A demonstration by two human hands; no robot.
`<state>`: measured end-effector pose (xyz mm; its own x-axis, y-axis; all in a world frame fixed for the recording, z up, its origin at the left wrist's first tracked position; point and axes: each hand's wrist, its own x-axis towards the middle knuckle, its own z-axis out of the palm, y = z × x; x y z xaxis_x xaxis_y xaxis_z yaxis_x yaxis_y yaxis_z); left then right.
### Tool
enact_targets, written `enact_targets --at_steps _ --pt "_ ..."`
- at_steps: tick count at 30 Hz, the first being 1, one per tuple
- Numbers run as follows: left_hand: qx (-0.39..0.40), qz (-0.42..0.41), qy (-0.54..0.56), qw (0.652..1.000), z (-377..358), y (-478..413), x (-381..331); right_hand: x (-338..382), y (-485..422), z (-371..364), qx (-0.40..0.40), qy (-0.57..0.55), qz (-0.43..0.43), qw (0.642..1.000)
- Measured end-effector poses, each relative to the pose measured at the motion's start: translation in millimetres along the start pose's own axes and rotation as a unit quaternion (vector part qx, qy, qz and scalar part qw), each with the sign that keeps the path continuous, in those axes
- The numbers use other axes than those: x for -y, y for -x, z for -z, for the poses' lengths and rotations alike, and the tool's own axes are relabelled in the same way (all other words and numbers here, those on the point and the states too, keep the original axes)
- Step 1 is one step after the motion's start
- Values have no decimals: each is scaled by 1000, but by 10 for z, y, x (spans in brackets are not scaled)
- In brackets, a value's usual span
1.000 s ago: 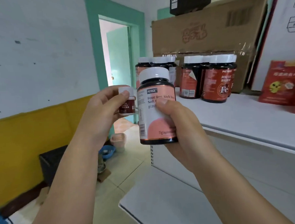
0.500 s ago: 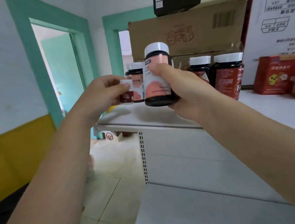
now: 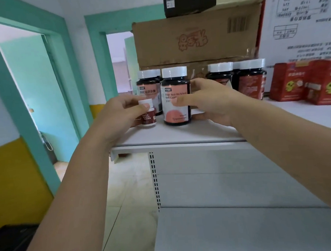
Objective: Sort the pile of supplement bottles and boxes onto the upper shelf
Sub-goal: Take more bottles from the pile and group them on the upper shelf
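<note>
Pink-label bottle (image 3: 175, 98) now stands on the upper shelf (image 3: 180, 136).

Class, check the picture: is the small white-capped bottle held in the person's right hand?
No, the left hand grips the small bottle, while the right hand holds the large pink-labelled bottle.

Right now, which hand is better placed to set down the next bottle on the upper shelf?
Left. The left hand grips the small white-capped bottle right at the upper shelf; the right hand is around the pink-label bottle, which already stands there.
</note>
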<state>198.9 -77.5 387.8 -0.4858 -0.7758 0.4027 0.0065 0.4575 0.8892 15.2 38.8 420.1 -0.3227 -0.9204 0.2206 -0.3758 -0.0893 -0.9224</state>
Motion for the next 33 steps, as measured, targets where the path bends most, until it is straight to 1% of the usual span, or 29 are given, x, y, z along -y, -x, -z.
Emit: enact_targets --at_steps 2,6,9,12,14,16,18,21,25,30,33 --pt "2 2 0 1000 -7 13 7 -26 -24 -2 -5 4 -2 1000" --pt "2 4 -8 1000 -3 34 2 -55 -36 -26 -21 33 21 999" --pt "4 2 -24 1000 1 59 -16 -59 -28 -40 -41 86 23 995" --pt "4 -10 -56 998 19 118 -92 -32 33 9 -22 156 1 988" --pt "16 -32 -79 996 25 193 -181 -7 134 87 -8 202 -4 979" --pt "34 -58 -95 993 -13 275 -292 -23 271 181 -8 254 10 967" --pt "46 -80 -108 990 -114 334 -418 -78 428 272 -3 299 42 953" --pt "60 -86 -111 988 -404 341 -580 -170 663 433 9 330 66 942" --pt "98 -68 -111 987 -925 309 -721 -298 916 753 -33 375 77 923" --pt "151 -75 -123 978 -1760 330 -935 -423 1281 1424 -83 403 48 910" --pt "174 -83 -107 975 -2264 359 -1103 -499 1536 1854 -109 411 32 904"
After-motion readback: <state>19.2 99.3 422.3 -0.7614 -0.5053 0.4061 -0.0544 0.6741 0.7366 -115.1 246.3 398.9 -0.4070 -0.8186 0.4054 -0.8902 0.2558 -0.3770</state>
